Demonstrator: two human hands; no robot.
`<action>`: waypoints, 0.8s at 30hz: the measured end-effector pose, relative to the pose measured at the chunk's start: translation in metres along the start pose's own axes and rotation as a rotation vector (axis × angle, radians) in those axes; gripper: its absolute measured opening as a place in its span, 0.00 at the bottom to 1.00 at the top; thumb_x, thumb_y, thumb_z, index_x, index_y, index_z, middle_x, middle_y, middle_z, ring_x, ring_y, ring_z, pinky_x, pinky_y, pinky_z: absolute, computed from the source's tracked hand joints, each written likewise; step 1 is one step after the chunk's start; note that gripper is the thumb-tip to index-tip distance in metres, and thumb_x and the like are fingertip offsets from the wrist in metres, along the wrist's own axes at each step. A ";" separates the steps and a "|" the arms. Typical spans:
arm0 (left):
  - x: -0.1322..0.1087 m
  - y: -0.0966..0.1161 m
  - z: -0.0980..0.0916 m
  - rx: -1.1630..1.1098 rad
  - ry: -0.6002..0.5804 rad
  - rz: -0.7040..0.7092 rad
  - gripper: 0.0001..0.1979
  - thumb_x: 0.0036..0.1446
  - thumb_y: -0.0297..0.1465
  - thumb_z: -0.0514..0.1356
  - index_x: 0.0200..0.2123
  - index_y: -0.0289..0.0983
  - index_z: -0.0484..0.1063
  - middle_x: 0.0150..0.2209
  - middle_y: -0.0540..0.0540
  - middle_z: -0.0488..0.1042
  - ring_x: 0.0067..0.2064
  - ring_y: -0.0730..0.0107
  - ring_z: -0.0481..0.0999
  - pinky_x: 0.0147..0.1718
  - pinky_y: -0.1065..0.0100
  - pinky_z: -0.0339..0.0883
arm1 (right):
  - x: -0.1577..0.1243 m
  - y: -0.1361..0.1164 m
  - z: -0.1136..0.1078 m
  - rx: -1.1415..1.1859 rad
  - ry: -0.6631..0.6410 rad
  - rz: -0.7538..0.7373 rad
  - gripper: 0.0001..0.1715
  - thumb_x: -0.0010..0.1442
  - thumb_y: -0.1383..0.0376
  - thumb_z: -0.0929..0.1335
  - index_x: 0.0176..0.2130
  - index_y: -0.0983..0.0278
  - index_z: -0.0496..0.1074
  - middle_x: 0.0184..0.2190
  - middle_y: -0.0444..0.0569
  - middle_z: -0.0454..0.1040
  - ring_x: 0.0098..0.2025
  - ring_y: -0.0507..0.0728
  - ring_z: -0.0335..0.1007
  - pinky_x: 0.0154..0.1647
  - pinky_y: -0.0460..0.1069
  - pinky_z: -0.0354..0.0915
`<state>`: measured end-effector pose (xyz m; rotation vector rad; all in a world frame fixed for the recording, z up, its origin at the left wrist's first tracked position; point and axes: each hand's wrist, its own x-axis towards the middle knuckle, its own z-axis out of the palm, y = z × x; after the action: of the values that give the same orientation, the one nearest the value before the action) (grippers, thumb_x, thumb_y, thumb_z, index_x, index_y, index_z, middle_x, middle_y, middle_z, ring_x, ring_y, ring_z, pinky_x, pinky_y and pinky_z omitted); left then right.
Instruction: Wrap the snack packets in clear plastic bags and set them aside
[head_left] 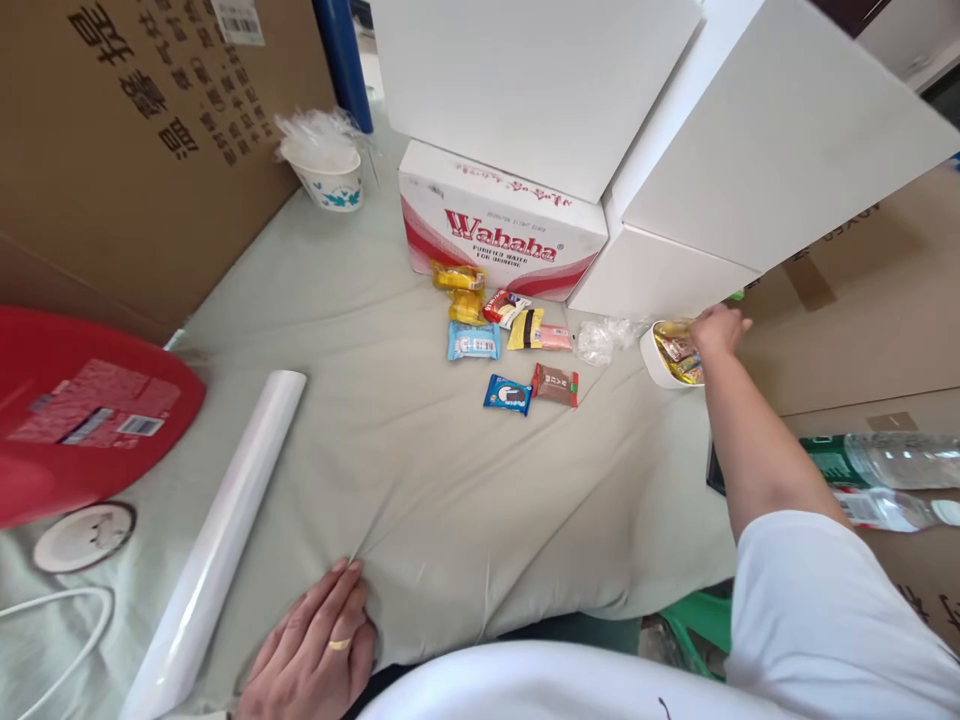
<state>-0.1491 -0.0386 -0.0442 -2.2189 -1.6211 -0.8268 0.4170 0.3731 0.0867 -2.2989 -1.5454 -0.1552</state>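
My left hand (315, 640), with a ring on one finger, rests on the cloth-covered table (420, 480) near the front edge. Its fingers are together, and a thin strip lies at the fingertips. My right hand (721, 328) reaches to the far right, over the edge of a white container (657, 366) of wrapped snacks (679, 350); its fingertips are mostly hidden. Left of the container lies crumpled clear plastic (600, 340). Several wrapped snacks lie mid-table, among them a light blue one (474, 341), a dark blue one (508, 394) and a brown one (556, 384).
A Wahaba-style red and white carton, marked Wahaha (502, 230), stands behind the snacks beside white boxes (525, 80). At left are a white roll (217, 540), a red object (90, 420) and a paper cup (334, 180). Plastic bottles (900, 460) lie at right.
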 end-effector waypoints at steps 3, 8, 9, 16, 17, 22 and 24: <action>0.001 0.001 -0.002 0.005 -0.013 0.007 0.15 0.58 0.22 0.62 0.48 0.38 0.77 0.48 0.42 0.85 0.47 0.56 0.85 0.46 0.59 0.73 | -0.018 -0.024 0.005 -0.020 0.036 -0.117 0.17 0.65 0.70 0.62 0.47 0.67 0.77 0.47 0.62 0.74 0.52 0.63 0.66 0.55 0.56 0.61; 0.005 0.004 -0.005 -0.007 -0.013 0.008 0.13 0.59 0.21 0.62 0.47 0.37 0.76 0.47 0.41 0.85 0.48 0.56 0.84 0.49 0.59 0.72 | -0.074 -0.076 0.040 0.002 -0.356 -0.522 0.17 0.65 0.65 0.67 0.51 0.64 0.78 0.47 0.56 0.78 0.50 0.61 0.71 0.53 0.52 0.64; 0.005 0.005 -0.005 -0.007 -0.010 0.007 0.13 0.59 0.21 0.62 0.47 0.37 0.76 0.47 0.41 0.85 0.48 0.56 0.84 0.49 0.59 0.72 | -0.085 -0.083 0.046 -0.016 -0.437 -0.522 0.17 0.62 0.63 0.70 0.50 0.64 0.79 0.47 0.56 0.78 0.50 0.62 0.72 0.53 0.53 0.64; 0.009 0.008 -0.017 -0.193 -0.039 -0.106 0.11 0.61 0.21 0.60 0.46 0.39 0.73 0.49 0.41 0.82 0.54 0.56 0.81 0.50 0.59 0.72 | -0.151 -0.072 0.031 0.264 -0.379 -0.199 0.12 0.63 0.61 0.65 0.42 0.63 0.76 0.44 0.55 0.80 0.48 0.61 0.73 0.53 0.55 0.67; 0.011 0.009 -0.021 -0.253 -0.028 -0.155 0.11 0.62 0.21 0.60 0.45 0.39 0.72 0.48 0.41 0.82 0.54 0.55 0.80 0.50 0.58 0.72 | -0.165 -0.066 0.023 0.449 -0.348 -0.103 0.13 0.63 0.58 0.66 0.41 0.62 0.75 0.43 0.53 0.80 0.46 0.60 0.74 0.51 0.54 0.69; 0.027 0.029 -0.030 -0.667 -0.032 -0.393 0.08 0.66 0.26 0.58 0.47 0.40 0.72 0.45 0.40 0.77 0.48 0.59 0.79 0.44 0.57 0.76 | -0.279 -0.060 -0.027 1.172 -0.545 0.238 0.23 0.51 0.47 0.77 0.39 0.58 0.75 0.36 0.48 0.78 0.34 0.57 0.72 0.36 0.52 0.70; 0.039 0.044 -0.023 -0.969 -0.183 -0.493 0.17 0.68 0.32 0.58 0.59 0.41 0.68 0.54 0.36 0.74 0.51 0.59 0.79 0.41 0.60 0.78 | -0.336 -0.070 -0.043 1.203 -0.734 0.224 0.21 0.51 0.48 0.79 0.37 0.57 0.76 0.32 0.46 0.76 0.31 0.57 0.70 0.33 0.52 0.69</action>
<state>-0.1059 -0.0352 0.0023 -2.5130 -2.2155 -1.9233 0.2258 0.0879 0.0453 -1.4867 -1.0633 1.3948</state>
